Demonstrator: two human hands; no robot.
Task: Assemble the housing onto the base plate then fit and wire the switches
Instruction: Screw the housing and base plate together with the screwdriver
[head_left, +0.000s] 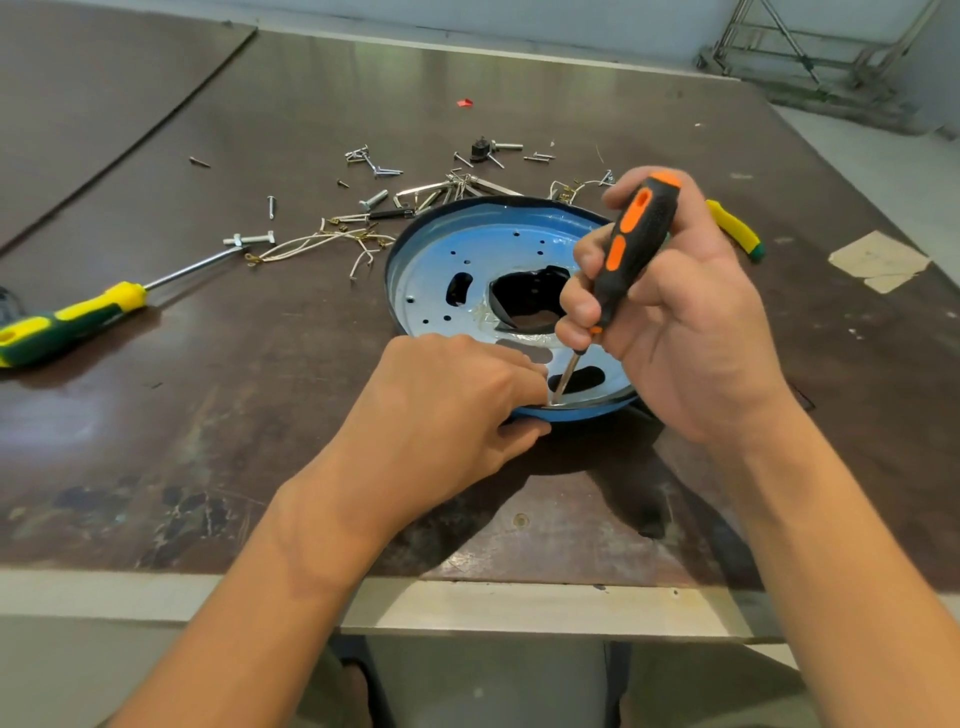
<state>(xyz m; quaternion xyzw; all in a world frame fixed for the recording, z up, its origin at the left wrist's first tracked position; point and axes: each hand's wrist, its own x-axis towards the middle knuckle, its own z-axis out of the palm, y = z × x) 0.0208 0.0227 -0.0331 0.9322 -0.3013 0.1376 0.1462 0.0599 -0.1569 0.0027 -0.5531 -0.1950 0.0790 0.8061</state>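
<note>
A round blue base plate (441, 260), pierced with small holes and dark cutouts, is laid flat mid-table (208, 415). Its rim toward the table's near edge is pinched by the left hand (447, 395). There an orange-and-black screwdriver (639, 234) is gripped steeply in the right hand (675, 338).

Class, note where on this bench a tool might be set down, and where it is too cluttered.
Bare bench lies between the yellow screwdriver and the left hand; more lies right of the right hand, this side of the tape patch. Crowded: screws and wires behind the blue plate.
</note>
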